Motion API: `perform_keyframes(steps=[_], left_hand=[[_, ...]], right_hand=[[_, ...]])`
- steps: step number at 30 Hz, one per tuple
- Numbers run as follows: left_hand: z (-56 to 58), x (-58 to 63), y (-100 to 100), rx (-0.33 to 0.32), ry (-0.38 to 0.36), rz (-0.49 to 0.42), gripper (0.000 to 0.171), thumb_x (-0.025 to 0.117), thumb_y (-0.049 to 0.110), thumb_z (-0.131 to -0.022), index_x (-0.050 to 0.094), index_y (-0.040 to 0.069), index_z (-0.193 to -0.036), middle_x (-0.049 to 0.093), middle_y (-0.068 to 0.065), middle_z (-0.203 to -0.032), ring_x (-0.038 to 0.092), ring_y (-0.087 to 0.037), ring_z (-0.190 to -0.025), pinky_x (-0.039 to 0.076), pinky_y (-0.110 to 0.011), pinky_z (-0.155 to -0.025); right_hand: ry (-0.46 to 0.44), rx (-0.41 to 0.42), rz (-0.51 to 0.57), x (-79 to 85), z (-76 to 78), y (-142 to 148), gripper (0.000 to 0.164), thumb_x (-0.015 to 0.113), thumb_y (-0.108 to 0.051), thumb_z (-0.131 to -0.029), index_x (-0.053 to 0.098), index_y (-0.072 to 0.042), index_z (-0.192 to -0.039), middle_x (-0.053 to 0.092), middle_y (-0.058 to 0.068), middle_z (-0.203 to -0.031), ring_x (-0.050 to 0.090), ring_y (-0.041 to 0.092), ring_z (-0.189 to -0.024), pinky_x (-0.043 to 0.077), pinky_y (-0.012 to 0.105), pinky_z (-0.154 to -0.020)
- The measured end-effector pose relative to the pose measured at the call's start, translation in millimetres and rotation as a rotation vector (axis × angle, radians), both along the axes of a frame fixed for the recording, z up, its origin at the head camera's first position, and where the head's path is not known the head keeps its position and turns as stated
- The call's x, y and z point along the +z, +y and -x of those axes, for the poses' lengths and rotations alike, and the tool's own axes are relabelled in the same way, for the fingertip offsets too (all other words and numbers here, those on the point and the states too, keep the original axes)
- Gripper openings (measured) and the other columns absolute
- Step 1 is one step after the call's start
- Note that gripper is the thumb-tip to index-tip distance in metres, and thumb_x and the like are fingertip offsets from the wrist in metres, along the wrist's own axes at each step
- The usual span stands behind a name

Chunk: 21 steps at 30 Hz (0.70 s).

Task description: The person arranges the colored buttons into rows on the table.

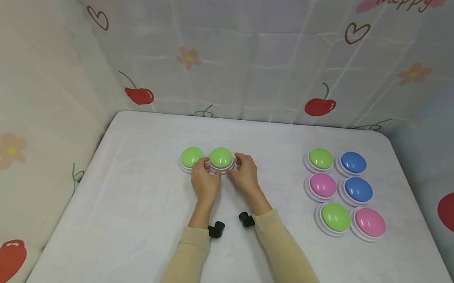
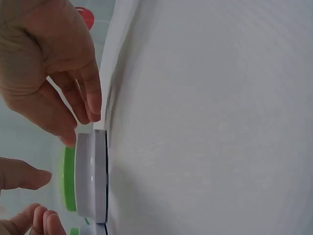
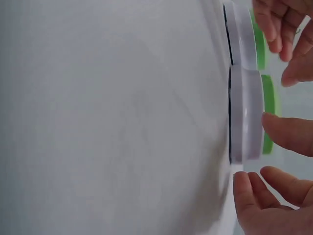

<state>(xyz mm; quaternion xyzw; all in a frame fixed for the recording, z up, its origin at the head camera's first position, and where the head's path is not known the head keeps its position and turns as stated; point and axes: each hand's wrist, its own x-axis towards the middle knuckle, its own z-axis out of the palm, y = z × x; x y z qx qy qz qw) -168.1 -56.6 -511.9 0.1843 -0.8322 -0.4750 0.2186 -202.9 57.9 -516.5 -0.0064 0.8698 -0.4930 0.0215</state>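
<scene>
Two green dome push buttons with white bases sit side by side on the white table, a left one [image 1: 191, 156] and a right one [image 1: 221, 158]. My left hand [image 1: 205, 183] is at the front of the gap between them, thumb and fingers loosely bent and apart. On the far side of the right button is my right hand [image 1: 245, 173], its fingertips beside the base with a small gap in the right wrist view. Its thumb [image 3: 288, 133] overlaps the dome's edge there; contact is unclear. The right button's base [image 2: 92, 178] stands flat on the cloth.
At the table's right stand several more buttons: green [image 1: 320, 158], blue [image 1: 353, 162], pink [image 1: 323, 185], another blue [image 1: 358, 190], another green [image 1: 336, 217] and another pink [image 1: 370, 222]. A printed curtain [image 1: 257, 48] hangs behind the table's back edge.
</scene>
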Motion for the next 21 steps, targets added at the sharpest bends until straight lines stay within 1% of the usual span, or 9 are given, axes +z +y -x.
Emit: perform_keyframes(steps=[4, 7, 10, 13, 16, 18, 19, 21], left_hand=[[0.8, 7.7, 4.4, -0.027, 0.038, -0.042, 0.038, 0.072, -0.004, -0.068, 0.065, -0.002, -0.106, 0.058, -0.013, -0.083, 0.056, -0.026, -0.076, 0.046, -0.037, -0.072], [0.6, 14.5, 9.7, -0.065, 0.037, -0.106, 0.038, 0.072, -0.005, -0.068, 0.065, -0.001, -0.105, 0.057, -0.009, -0.081, 0.055, -0.022, -0.074, 0.045, -0.032, -0.069], [-2.8, 19.7, 17.6, -0.125, 0.016, -0.15, 0.039, 0.073, -0.003, -0.069, 0.064, 0.001, -0.107, 0.056, -0.006, -0.082, 0.054, -0.019, -0.074, 0.044, -0.029, -0.069], [-9.1, 23.6, 29.3, -0.213, 0.01, -0.171, 0.04, 0.075, 0.0, -0.071, 0.063, 0.001, -0.109, 0.056, -0.007, -0.083, 0.055, -0.017, -0.074, 0.044, -0.028, -0.068], [-15.5, 26.2, 44.8, -0.312, 0.001, -0.17, 0.042, 0.078, 0.002, -0.072, 0.063, 0.001, -0.111, 0.058, -0.01, -0.085, 0.056, -0.018, -0.074, 0.046, -0.026, -0.066], [-19.6, 27.1, 56.6, -0.381, -0.024, -0.174, 0.043, 0.079, 0.003, -0.072, 0.062, 0.002, -0.112, 0.059, -0.01, -0.087, 0.056, -0.018, -0.074, 0.046, -0.024, -0.064], [-21.6, 27.2, 62.7, -0.417, -0.043, -0.176, 0.044, 0.079, 0.005, -0.073, 0.062, 0.003, -0.113, 0.059, -0.01, -0.088, 0.056, -0.016, -0.074, 0.046, -0.022, -0.064], [-25.5, 27.4, 75.2, -0.494, -0.082, -0.182, 0.047, 0.08, 0.007, -0.074, 0.061, 0.004, -0.116, 0.059, -0.009, -0.09, 0.055, -0.014, -0.075, 0.045, -0.02, -0.063]], right_hand=[[-0.024, -0.033, 0.022, 11.8, -13.5, 12.0, 0.058, 0.076, -0.002, -0.078, 0.055, 0.004, -0.132, 0.057, 0.022, -0.127, 0.06, 0.034, -0.116, 0.053, 0.04, -0.097], [-0.041, -0.051, 0.023, 22.8, -28.6, 25.3, 0.057, 0.076, -0.005, -0.08, 0.055, 0.001, -0.133, 0.057, 0.02, -0.13, 0.059, 0.033, -0.117, 0.053, 0.042, -0.098], [-0.048, -0.061, 0.034, 32.2, -47.0, 42.8, 0.057, 0.076, -0.007, -0.081, 0.054, 0.0, -0.134, 0.057, 0.018, -0.132, 0.058, 0.033, -0.118, 0.052, 0.044, -0.098], [-0.054, -0.071, 0.058, 37.7, -66.1, 64.1, 0.058, 0.075, -0.007, -0.082, 0.053, -0.001, -0.135, 0.056, 0.018, -0.134, 0.058, 0.033, -0.119, 0.052, 0.045, -0.099], [-0.053, -0.099, 0.072, 41.7, -84.0, 85.9, 0.058, 0.075, -0.007, -0.083, 0.052, 0.0, -0.136, 0.057, 0.018, -0.135, 0.059, 0.034, -0.118, 0.051, 0.047, -0.099], [-0.05, -0.123, 0.071, 44.0, -95.2, 100.9, 0.058, 0.074, -0.007, -0.084, 0.052, 0.0, -0.136, 0.057, 0.02, -0.134, 0.059, 0.035, -0.118, 0.052, 0.046, -0.099], [-0.047, -0.139, 0.066, 45.1, -100.6, 108.3, 0.057, 0.074, -0.008, -0.084, 0.051, 0.001, -0.137, 0.058, 0.02, -0.133, 0.06, 0.035, -0.117, 0.053, 0.044, -0.098], [-0.044, -0.181, 0.053, 47.1, -111.3, 123.1, 0.057, 0.073, -0.009, -0.085, 0.051, 0.001, -0.137, 0.058, 0.022, -0.132, 0.06, 0.035, -0.116, 0.054, 0.03, -0.095]])
